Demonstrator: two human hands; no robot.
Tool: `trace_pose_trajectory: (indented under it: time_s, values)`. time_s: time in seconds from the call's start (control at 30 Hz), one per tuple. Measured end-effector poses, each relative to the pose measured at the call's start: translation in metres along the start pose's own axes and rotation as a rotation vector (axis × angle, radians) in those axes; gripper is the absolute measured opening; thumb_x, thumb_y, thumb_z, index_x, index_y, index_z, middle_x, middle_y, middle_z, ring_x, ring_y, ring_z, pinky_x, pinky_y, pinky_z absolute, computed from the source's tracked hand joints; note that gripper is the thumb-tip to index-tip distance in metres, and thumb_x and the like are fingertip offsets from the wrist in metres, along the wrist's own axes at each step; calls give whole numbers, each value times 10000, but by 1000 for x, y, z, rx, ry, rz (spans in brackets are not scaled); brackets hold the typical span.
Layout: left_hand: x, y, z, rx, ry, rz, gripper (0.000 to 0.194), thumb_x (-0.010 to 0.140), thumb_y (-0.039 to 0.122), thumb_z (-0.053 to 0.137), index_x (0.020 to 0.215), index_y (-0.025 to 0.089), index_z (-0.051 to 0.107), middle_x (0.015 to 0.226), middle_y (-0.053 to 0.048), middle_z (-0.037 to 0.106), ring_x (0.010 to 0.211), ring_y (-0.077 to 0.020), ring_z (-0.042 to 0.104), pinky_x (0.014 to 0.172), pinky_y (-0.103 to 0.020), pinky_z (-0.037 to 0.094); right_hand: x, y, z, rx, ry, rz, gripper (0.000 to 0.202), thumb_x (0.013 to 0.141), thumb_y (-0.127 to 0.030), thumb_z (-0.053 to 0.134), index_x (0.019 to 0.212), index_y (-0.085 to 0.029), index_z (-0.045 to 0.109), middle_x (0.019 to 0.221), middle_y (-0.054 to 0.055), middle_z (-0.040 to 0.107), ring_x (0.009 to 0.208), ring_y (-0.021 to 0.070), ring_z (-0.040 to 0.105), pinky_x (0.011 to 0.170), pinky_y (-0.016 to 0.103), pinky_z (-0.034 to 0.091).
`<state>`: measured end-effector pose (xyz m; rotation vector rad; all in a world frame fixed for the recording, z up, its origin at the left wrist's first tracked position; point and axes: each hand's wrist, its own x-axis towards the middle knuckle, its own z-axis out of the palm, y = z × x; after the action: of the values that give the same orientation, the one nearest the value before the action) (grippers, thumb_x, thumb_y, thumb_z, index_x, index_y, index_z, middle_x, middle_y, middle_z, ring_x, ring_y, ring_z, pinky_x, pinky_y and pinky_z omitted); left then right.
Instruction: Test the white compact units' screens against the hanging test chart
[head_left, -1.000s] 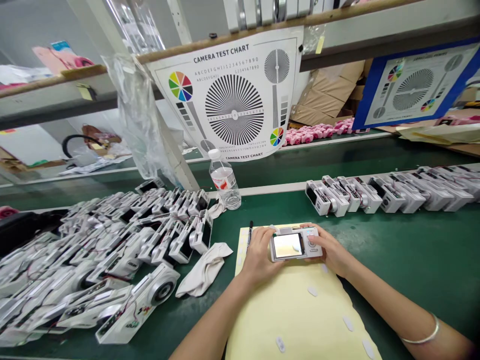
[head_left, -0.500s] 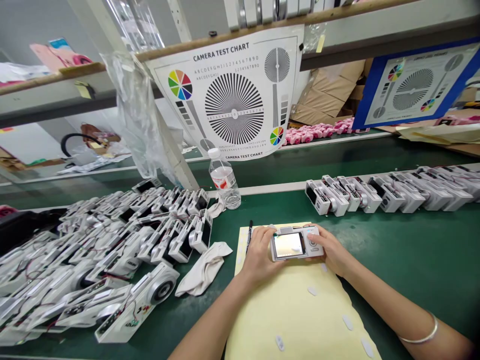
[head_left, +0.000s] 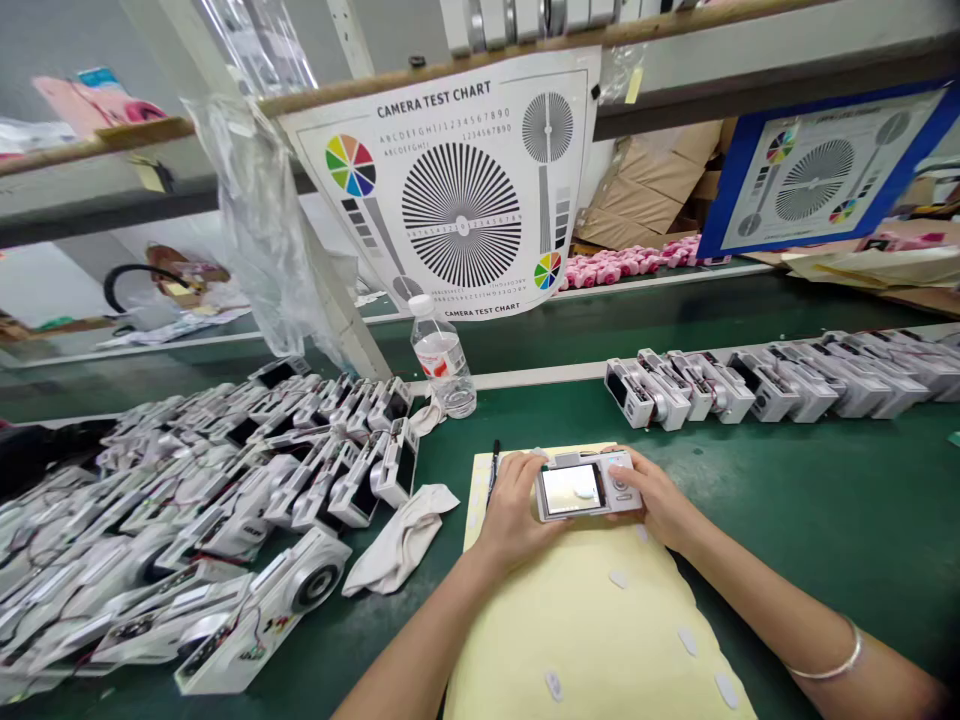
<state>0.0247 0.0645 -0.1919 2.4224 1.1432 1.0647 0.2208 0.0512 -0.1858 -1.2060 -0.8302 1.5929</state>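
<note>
Between both hands is a white camera (head_left: 621, 484), its lit screen (head_left: 571, 489) facing me. My left hand (head_left: 517, 512) is closed on its left end, the thumb beneath and the fingers at the top edge. Around the right end my right hand (head_left: 654, 498) is closed, with a finger by the round button pad. The camera is above a yellow sheet (head_left: 570, 610) that bears several small pale pieces. A black pen (head_left: 493, 468) lies just left of my left hand. Left of the sheet is a crumpled white cloth (head_left: 401, 540).
Many white camera bodies (head_left: 247, 500) crowd the left side; another row (head_left: 810, 380) stands along the back right. A water bottle (head_left: 442, 362) stands behind the sheet. A camera test chart (head_left: 461, 190) hangs from the shelf, and a blue-bordered chart (head_left: 825, 170) hangs at right.
The whole view has shifted slightly, with objects a little further left. A different image shows on the camera's screen. Both hands keep their hold on the camera.
</note>
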Motion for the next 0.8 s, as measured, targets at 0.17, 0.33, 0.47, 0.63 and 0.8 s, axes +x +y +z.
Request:
trace_pose_trajectory:
  time_s: [0.17,0.33,0.47,0.63,0.8]
  values:
    - [0,0,0,-2,-7,5,556,606,260,712,1075,171,427,1075,-109,497,1016,-260,442,876,-423,401,1,1,0,0,-9,-19,255,679,-304,601,913,-239,524,706,-38,633,523,111,589,400,199,505]
    - [0,-1,0,-2,-17,-8,552,612,264,704,1080,174,425,1075,-110,497,1016,-262,443,879,-426,400,0,2,1,1,-9,-18,268,679,-304,600,926,-239,520,715,-35,635,522,111,589,395,198,506]
    - [0,0,0,-2,-19,-12,558,604,260,709,1076,179,423,1076,-105,496,1016,-262,443,879,-428,400,0,1,1,5,-6,-18,268,685,-303,601,934,-243,522,720,-35,631,524,111,590,393,196,507]
    - [0,-1,0,10,-27,-42,565,594,228,712,1076,174,422,1082,-100,494,1027,-258,437,884,-424,400,-1,0,1,31,-36,-9,277,686,-307,604,943,-239,530,751,-19,630,562,120,594,433,216,521]
    - [1,-3,0,23,-49,-68,585,592,190,700,1097,172,405,1107,-103,484,1052,-269,426,905,-444,385,0,0,1,67,-52,1,290,687,-300,592,966,-243,537,788,-4,627,639,142,600,492,258,540]
